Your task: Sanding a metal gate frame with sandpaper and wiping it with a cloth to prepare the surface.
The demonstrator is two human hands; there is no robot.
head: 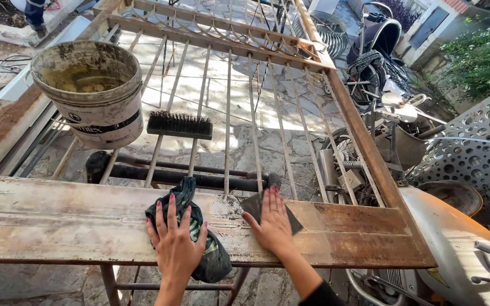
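Your rusty metal gate (336, 235) lies flat across its stand, one gate with thin vertical bars running away from you. On those bars rest one dirty plastic bucket (92, 90) and one black bristle brush (180, 124). On the near rail, your left hand (176, 241) lies flat, fingers spread, pinning one dark rag (214, 258); your right hand (272, 224) presses, palm down, on one sheet of sandpaper (253, 205). Neither grip is closed. Keep that sheet flat under your whole palm, judge your strokes along the rail, and brace yourself with your left.
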